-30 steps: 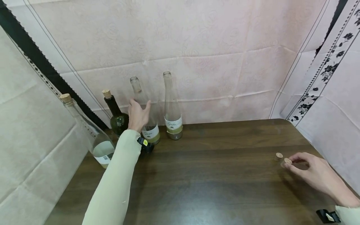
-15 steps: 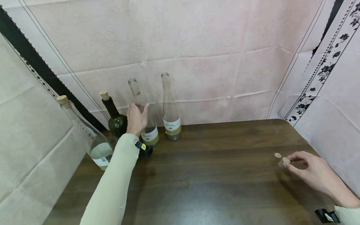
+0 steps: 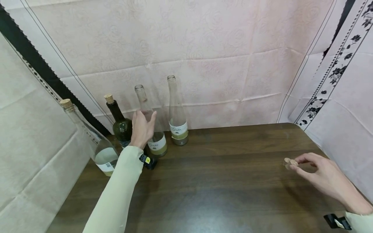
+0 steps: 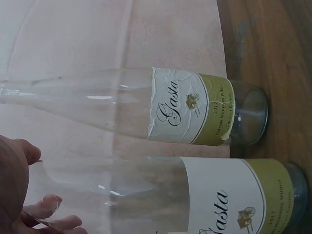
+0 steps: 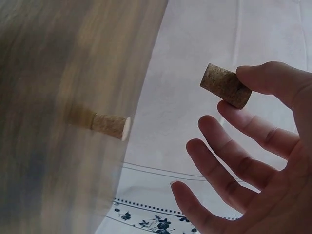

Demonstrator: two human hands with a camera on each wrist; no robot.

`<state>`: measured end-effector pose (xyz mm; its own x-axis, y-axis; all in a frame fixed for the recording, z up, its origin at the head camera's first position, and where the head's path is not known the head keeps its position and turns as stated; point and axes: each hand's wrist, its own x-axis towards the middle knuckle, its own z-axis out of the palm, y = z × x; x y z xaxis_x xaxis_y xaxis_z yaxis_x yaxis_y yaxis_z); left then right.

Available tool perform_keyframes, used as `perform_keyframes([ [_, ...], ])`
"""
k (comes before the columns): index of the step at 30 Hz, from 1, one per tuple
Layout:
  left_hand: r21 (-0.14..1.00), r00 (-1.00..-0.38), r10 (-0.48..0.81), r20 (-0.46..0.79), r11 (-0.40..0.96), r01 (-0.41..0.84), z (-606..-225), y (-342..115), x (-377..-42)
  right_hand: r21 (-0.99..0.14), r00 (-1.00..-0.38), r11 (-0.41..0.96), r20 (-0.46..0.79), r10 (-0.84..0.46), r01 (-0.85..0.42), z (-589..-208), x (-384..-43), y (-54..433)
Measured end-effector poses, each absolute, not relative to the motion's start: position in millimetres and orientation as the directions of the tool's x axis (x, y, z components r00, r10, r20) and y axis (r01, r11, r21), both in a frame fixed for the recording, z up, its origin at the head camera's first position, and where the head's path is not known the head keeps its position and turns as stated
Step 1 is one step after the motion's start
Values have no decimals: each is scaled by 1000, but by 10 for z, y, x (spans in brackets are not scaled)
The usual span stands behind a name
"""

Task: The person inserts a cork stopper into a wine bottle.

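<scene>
My left hand [image 3: 141, 127] grips an uncorked clear glass wine bottle [image 3: 157, 144] around its upper body. In the left wrist view the thumb and fingertips curve about the shoulder of that bottle [image 4: 222, 190], whose white and olive label reads "Gasta". Just right of it stands a second uncorked clear bottle [image 3: 179, 129] with a similar label. At the table's right side, my right hand [image 3: 317, 173] pinches a cork [image 5: 225, 87] between thumb and index finger, the other fingers spread. Another cork [image 5: 111, 126] stands upright on the table close by, partly overlapped in the head view.
On the left stand a dark green bottle [image 3: 122, 127] and a larger clear bottle [image 3: 106, 158], both corked. Patterned cloth [image 3: 227, 64] hangs behind and beside the brown wooden table [image 3: 209, 184].
My left hand has drawn the gripped bottle slightly toward me. My right hand has raised its cork off the table and shifted it a little left, beside the standing cork.
</scene>
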<state>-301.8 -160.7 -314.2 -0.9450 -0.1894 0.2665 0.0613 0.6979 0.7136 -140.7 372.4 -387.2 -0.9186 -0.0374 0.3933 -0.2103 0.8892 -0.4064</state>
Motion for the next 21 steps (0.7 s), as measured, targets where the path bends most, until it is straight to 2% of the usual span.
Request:
perform_keyframes([
  [9, 690, -941, -138, 310, 713, 123, -3171, -1605, -2906, -397, -901, 890, 431, -36, -225, -3777, -1385, 3648],
  [17, 675, -941, -81, 329, 717, 174, -3182, -1596, -2761, -414, -916, 888, 400, -18, -198, -3676, -1362, 3552],
  [21, 669, -939, -66, 338, 718, 191, -3190, -1576, -2700, -410, -896, 879, 442, -42, -244, -3646, -1369, 3492],
])
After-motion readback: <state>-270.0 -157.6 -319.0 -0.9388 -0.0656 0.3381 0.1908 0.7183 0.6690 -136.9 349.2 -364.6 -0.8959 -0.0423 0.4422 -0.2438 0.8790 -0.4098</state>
